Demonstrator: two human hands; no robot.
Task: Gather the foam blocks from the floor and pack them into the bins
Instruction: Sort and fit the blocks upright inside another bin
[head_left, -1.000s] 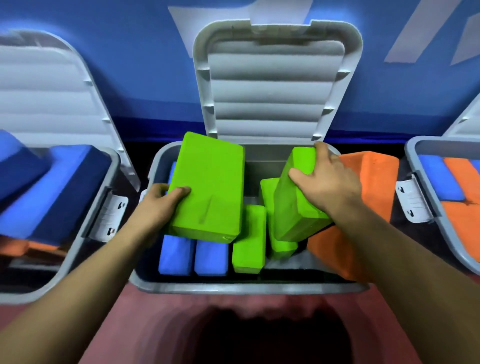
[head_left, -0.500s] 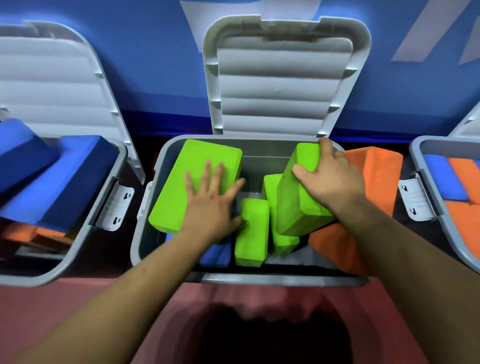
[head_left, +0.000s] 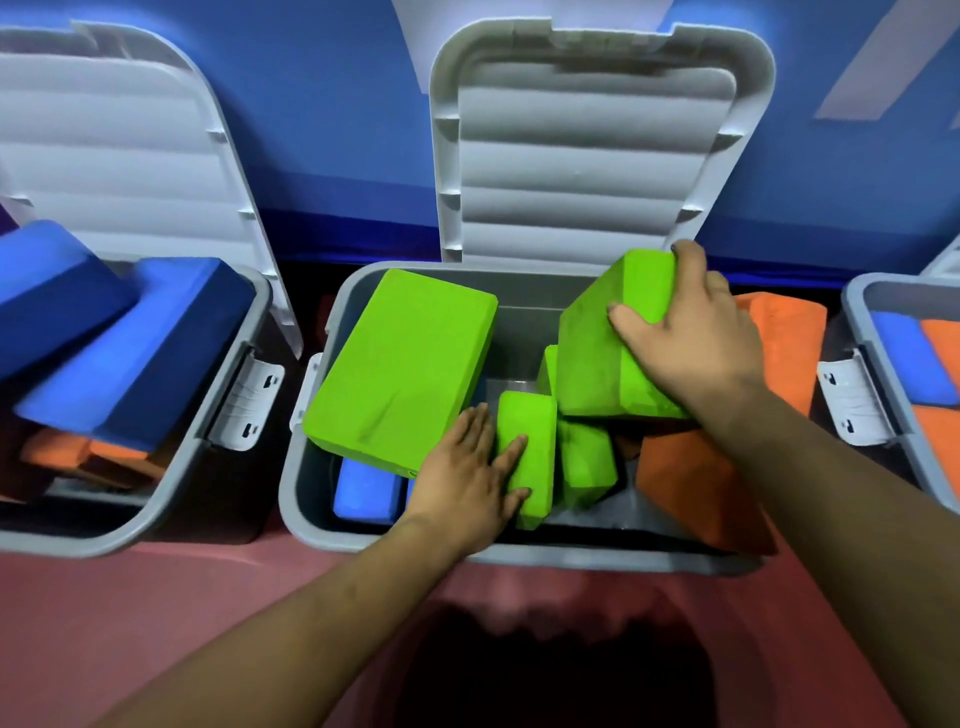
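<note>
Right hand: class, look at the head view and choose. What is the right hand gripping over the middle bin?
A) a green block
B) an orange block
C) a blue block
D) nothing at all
A: the right hand has its thumb and fingers curled round the tilted green block held above the middle bin.
</note>
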